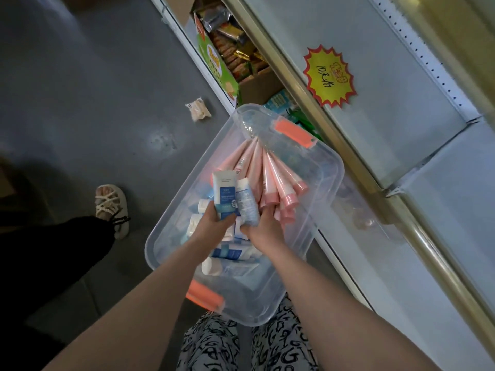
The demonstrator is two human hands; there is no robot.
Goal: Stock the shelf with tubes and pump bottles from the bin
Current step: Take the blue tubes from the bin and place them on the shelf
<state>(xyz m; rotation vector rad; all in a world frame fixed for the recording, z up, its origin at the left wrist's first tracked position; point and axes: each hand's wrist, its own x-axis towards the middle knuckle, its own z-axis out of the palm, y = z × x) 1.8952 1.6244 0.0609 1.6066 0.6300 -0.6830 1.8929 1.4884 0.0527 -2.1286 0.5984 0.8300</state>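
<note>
Our left hand [214, 223] gripped a white tube [224, 194], its fingers [207, 207] curled round the lower end and the thumb across the front, so that the tube stood up beyond the fingertips. Our right hand [263, 226], just beside it, pinched a blue tube [247, 203] between thumb and curled fingers [267, 211]; the two tubes touched side by side. Just beyond the right fingers lay the caps of the pink tubes [270, 178], which fanned away from them with their flat ends gathered at the far side; we could not tell whether those fingers bore them. Both hands hung over the clear bin [329, 167] on the floor [80, 89], and beneath the fingers more loose tubes [227, 253] lay on its bottom. The bin had orange handles [293, 132], one beyond the fingers and one nearer our wrists. To the right of the right fingers ran the shelf [401, 103], with a yellow tag [329, 76] lying on it. Well to the left of the left fingers lay a packet [198, 109] on the floor.
</note>
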